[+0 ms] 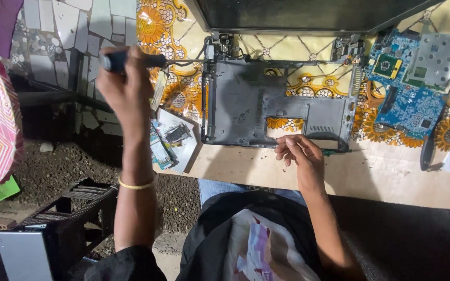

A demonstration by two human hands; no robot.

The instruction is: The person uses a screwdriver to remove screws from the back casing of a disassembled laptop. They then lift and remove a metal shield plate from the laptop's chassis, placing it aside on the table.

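Note:
My left hand [126, 86] is raised at the table's left edge and grips a dark-handled screwdriver [131, 60], whose shaft points right toward the hinge corner of a grey laptop base shell [246, 104]. The shell lies open and stripped on a yellow flowered cloth [308, 80]. My right hand [300, 158] rests by the shell's near edge, fingers curled together, pinching something too small to make out. The laptop's dark screen lid [298, 13] stands at the far side.
A blue circuit board [410, 99] with a silver metal plate [438, 54] lies at the right. Small loose parts and cards [170, 140] sit left of the shell. A black crate [71, 208] and gravel floor lie below left. A dark tool [428, 148] lies near the right edge.

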